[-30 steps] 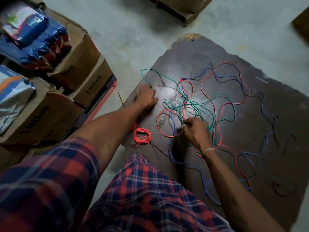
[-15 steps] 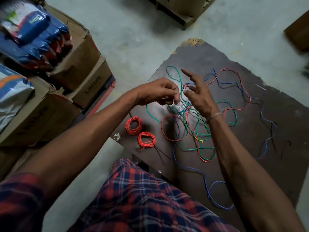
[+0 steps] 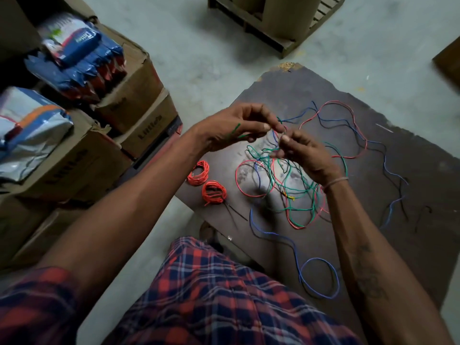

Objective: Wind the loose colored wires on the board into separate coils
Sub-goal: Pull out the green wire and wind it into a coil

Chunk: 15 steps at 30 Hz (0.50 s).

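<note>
Now, from the head view, we see both hands raised over the dark board (image 3: 423, 185). The left hand (image 3: 231, 130) pinches a green wire (image 3: 235, 128) that crosses its fingers, and the right hand (image 3: 306, 155) pinches the same wire just beside it. Loose red, green and blue wires (image 3: 293, 195) lie tangled on the board below, with two orange coils (image 3: 206, 180) near its left edge.
</note>
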Motion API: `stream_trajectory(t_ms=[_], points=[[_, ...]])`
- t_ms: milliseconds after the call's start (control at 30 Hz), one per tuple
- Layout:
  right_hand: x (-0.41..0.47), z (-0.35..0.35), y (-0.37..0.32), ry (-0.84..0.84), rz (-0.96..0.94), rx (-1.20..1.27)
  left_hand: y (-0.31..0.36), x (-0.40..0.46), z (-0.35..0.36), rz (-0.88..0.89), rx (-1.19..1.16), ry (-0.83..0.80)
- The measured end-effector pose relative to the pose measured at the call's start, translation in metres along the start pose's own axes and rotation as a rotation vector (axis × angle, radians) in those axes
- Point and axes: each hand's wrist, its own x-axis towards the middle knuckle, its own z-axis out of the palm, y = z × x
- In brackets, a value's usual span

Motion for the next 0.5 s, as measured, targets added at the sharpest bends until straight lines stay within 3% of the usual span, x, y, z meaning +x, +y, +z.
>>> stream_trajectory(t_ms=[200, 300, 433, 500], points=[[-0.051, -0.055, -0.009, 0.159, -0.014, -0.443, -0.019, -0.008, 0.043, -0.212, 0.349, 0.138], [-0.064, -0.076, -0.014, 0.27, -0.095, -0.657, -0.028, -0.012, 0.073, -0.298, 0.519, 0.053], [-0.074, -0.09, 0.002, 0.677, -0.095, -0.861, -0.042, -0.024, 0.109, -0.283, 0.483, 0.026], [-0.08, -0.09, 0.009, 0.806, -0.082, -0.9, -0.052, -0.031, 0.123, -0.262, 0.347, 0.055]])
